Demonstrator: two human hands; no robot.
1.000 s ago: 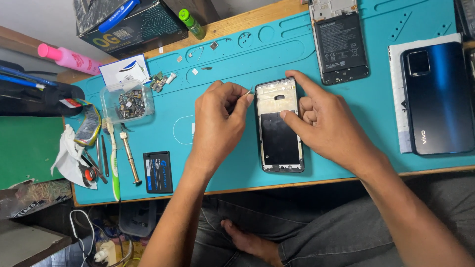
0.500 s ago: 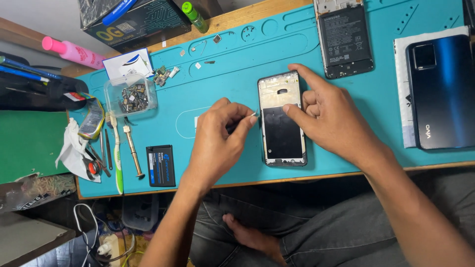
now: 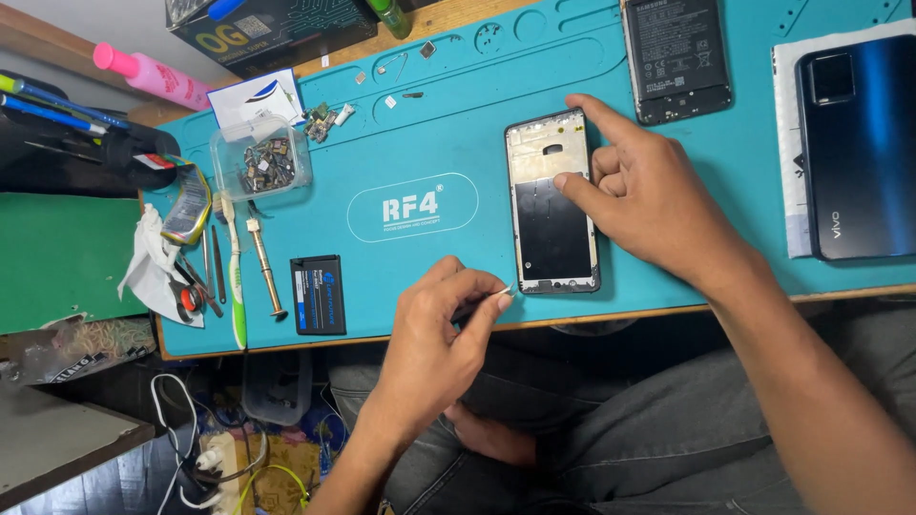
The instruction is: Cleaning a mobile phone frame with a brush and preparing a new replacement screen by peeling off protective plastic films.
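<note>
- Along the left edge of the teal repair mat (image 3: 420, 277) I see a pile of hand tools: a green-handled brush (image 3: 235, 286), a brass-tipped screwdriver (image 3: 263, 272) and a crumpled white cloth (image 3: 151, 259).
- Near the mat's far-left corner stands a clear plastic tub (image 3: 260, 164) of small metal parts, with a white card (image 3: 256, 97) just behind it and a pink bottle (image 3: 153, 74) further back, off the mat.
- By the near edge, left of centre, lies a small black phone battery (image 3: 318, 294), flat and apart from everything else.
- At the near edge, around the middle, I have my left hand (image 3: 434, 348) curled, thumb and forefinger pinched on a thin light-coloured sliver (image 3: 503, 291) whose tip points toward the phone; I cannot tell what the sliver is.
- Just right of centre the opened phone frame (image 3: 551, 200) lies flat, its lower end close to the mat's near edge, inner side up with a dark panel below and pale metal above.
- On that frame my right hand (image 3: 658, 195) presses down, thumb on its right rim, forefinger stretched to its far-right corner.
- Toward the far edge, behind the right hand, lies a larger black battery (image 3: 676, 55).
- At the right edge a dark blue phone back cover (image 3: 859, 143) lies on a white sheet (image 3: 784, 153).
</note>
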